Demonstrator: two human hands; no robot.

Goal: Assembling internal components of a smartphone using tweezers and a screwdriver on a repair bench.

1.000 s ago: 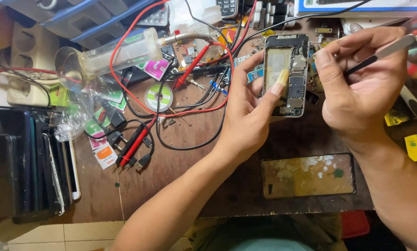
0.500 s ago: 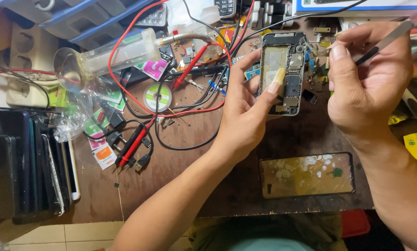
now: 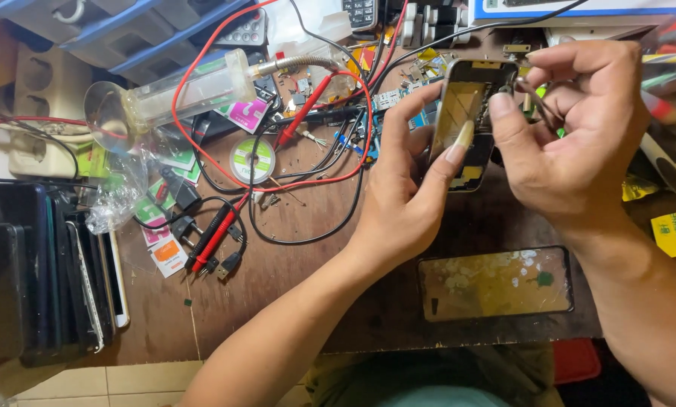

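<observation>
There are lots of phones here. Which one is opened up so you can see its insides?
The opened phone held up by the left hand, beside the right hand. The stacked phones at the table's left edge stand closed, and the screen panel lies flat.

left hand (image 3: pixel 405 188) grips an opened phone (image 3: pixel 469 120); right hand (image 3: pixel 571 136) pinches what look like tweezers (image 3: pixel 537 98) over its top edge.

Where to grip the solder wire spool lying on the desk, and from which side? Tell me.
Take the solder wire spool by its round outer rim, coming straight down from above with fingers on opposite edges. It lies flat on the wooden desk, so its faces cannot be pinched. Probably approach from the near side; red and black wires crowd round its other sides.
</observation>
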